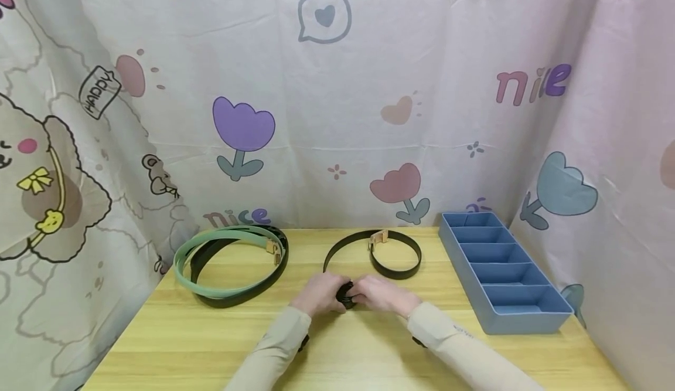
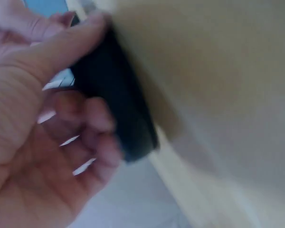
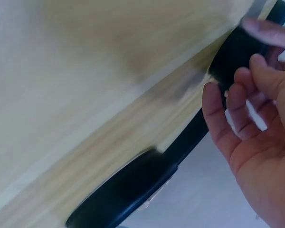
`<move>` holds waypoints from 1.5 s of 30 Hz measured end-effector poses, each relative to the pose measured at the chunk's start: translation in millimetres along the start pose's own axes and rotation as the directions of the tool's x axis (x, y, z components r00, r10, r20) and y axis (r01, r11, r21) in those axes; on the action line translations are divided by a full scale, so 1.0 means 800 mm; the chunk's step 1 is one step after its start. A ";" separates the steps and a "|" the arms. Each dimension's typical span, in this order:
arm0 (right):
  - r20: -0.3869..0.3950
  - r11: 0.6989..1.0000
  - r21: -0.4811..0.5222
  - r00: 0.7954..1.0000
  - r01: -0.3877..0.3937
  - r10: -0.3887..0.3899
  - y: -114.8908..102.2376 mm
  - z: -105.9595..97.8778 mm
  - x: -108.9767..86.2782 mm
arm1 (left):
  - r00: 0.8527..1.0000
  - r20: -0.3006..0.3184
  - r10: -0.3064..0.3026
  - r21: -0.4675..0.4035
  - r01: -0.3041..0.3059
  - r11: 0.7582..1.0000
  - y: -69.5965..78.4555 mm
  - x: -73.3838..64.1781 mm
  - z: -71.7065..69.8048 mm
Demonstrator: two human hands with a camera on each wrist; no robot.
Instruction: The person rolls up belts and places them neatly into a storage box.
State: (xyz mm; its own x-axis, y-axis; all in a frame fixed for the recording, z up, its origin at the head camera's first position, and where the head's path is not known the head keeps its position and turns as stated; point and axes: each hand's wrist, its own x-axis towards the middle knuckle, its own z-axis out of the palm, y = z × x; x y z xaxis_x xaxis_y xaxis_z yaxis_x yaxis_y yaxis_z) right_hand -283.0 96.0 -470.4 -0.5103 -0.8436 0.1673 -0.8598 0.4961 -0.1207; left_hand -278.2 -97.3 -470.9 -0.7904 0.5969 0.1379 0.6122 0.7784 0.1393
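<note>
Both hands work on a black belt near the middle of the table. One end is wound into a small tight coil point(image 1: 345, 301), standing on its edge. My left hand point(image 1: 320, 293) grips the coil from the left, thumb along its near face and fingers bent behind. From the right, my right hand point(image 1: 381, 293) pinches it, fingertips at the top of the roll. The belt's strap point(image 1: 337, 247) runs from the coil to the back, ending in a wider loop point(image 3: 128, 190) with a gold buckle point(image 1: 378, 237). The fingers hide part of the coil.
On the left lie a looped light green belt point(image 1: 184, 274) and a dark belt point(image 1: 227, 302), overlapping. A blue organizer box point(image 1: 477, 297) with several compartments stands at the right. A printed curtain point(image 1: 327, 86) hangs behind the wooden table point(image 1: 174, 338).
</note>
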 end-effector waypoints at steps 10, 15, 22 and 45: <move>0.016 1.000 0.004 1.000 0.001 -0.001 0.011 -0.001 -0.009 | 0.996 0.094 -0.001 -0.093 0.010 0.996 -0.001 0.003 -0.004; 0.020 0.999 0.015 0.999 -0.030 0.030 0.003 -0.001 -0.008 | 0.999 0.053 -0.011 -0.029 0.013 0.999 0.006 0.009 -0.003; -0.004 0.998 0.047 1.000 -0.028 0.028 -0.009 -0.001 -0.002 | 0.999 -0.032 -0.019 0.045 0.021 0.999 0.015 0.007 -0.001; -0.003 0.997 0.009 0.997 -0.072 0.072 -0.011 -0.002 -0.007 | 1.000 -0.013 -0.024 0.096 0.025 0.995 0.012 0.004 -0.001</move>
State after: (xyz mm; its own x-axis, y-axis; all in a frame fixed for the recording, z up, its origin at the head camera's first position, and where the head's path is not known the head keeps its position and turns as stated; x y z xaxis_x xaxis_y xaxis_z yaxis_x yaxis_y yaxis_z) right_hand -272.9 96.7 -468.9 -0.5710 -0.8050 0.1614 -0.8206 0.5537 -0.1414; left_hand -275.0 -88.2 -468.5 -0.8043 0.5756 0.1477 0.5871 0.8081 0.0480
